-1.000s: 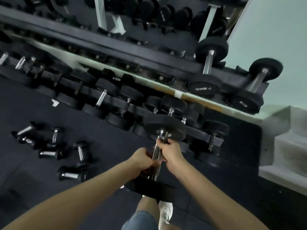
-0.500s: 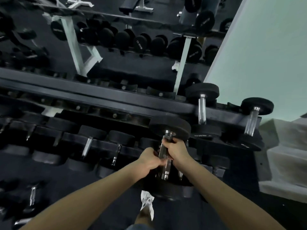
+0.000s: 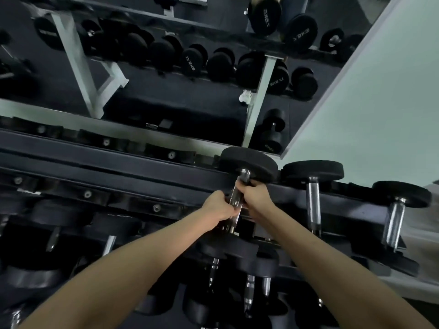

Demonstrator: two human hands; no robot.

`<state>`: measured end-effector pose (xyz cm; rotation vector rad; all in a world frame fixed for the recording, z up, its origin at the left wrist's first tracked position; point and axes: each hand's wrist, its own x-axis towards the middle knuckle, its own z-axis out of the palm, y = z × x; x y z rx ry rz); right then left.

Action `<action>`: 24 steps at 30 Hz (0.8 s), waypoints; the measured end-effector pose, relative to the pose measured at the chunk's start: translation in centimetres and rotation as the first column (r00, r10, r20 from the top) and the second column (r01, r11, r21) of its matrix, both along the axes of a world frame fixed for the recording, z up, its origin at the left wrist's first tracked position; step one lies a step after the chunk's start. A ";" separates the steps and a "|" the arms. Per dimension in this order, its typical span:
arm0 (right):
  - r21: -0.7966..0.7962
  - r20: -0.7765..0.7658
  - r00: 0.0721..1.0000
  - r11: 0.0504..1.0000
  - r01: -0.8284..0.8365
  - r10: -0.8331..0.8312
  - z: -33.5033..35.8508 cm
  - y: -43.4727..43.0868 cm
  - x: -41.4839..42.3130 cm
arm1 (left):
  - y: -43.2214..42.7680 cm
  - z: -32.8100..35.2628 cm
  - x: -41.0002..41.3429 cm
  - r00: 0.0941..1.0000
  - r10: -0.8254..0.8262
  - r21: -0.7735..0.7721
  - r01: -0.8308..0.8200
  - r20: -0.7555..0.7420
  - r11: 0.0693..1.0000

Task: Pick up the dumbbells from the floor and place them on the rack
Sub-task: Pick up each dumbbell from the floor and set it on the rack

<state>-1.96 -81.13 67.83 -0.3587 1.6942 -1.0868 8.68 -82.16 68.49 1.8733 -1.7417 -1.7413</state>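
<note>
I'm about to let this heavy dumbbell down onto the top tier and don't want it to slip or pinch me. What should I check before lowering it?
1. Both hands on the handle: left hand and right hand wrap the dumbbell. Ok.
2. Grip secure: fingers closed round the bar. Ok.
3. Far head over the top rail: it sits at the rail line. Ok.
4. Gap to the neighbouring dumbbell: the heads look almost touching. Not ok.
5. Near head seated on the front rail: hidden behind the arms. Cannot tell.
6. Fingers clear of the cradle: cannot tell.
</note>
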 end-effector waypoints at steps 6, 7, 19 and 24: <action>0.005 -0.031 0.999 1.000 -0.013 0.013 -2.0 -3.2 -1.5 | -3.1 -2.5 -1.3 0.998 -0.057 -0.043 0.057 -0.007 0.997; 0.001 -0.041 0.999 1.000 -0.020 0.020 -2.3 -3.1 -1.5 | -3.1 -2.9 -1.2 0.998 -0.063 -0.036 0.062 -0.023 0.997; 0.047 -0.083 0.996 0.999 -0.026 0.030 -2.1 -2.3 -0.8 | -2.6 -2.8 -1.0 0.993 -0.110 -0.049 0.108 -0.033 0.993; 0.103 -0.278 0.949 0.987 -0.123 0.147 -0.9 -1.0 -0.7 | -2.2 -2.0 -0.4 0.981 -0.147 -0.157 0.165 0.124 0.974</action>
